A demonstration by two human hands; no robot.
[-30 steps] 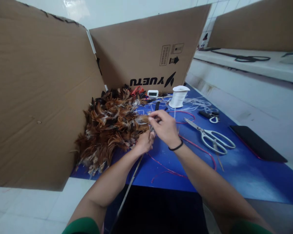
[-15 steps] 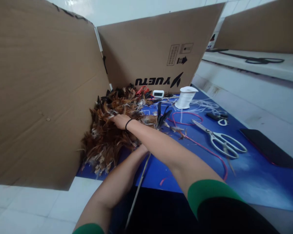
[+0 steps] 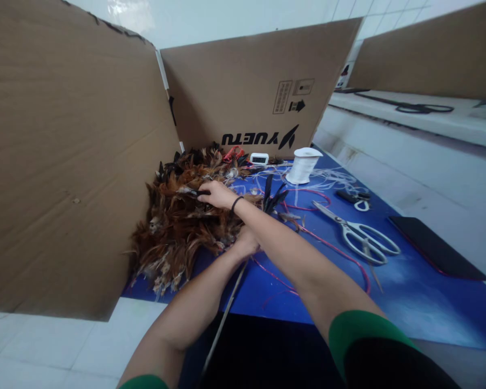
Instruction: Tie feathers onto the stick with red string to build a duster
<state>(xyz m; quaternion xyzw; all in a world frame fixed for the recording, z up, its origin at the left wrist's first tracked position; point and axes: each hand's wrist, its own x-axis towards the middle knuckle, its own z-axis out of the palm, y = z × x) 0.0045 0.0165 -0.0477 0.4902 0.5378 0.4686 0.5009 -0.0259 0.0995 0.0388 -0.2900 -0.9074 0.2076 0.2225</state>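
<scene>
My right hand [image 3: 218,194] is over a large heap of brown feathers [image 3: 182,216], its fingers closed on a dark feather [image 3: 203,193] with a pale end. A black band circles that wrist. Lower down, beneath my right forearm, my left hand [image 3: 247,241] is closed around the upper end of a thin stick [image 3: 227,313], which slants down past the table's edge. The right forearm hides part of the left fingers. Just beyond it, several black feathers [image 3: 272,197] stick up. A pink cord [image 3: 336,246] trails across the blue table [image 3: 319,286].
Cardboard panels [image 3: 243,86] wall the left and back. On the right lie white-handled scissors [image 3: 358,235], a black phone-like slab [image 3: 435,246] and a black clip-like object [image 3: 352,197]. Behind stand a white ribbon spool [image 3: 303,166], a small digital display [image 3: 259,159] and a red object [image 3: 234,153].
My right hand has drawn back to the right from the heap, with a dark feather now in its fingers. My left hand shows more beside the right forearm. The view has shifted slightly.
</scene>
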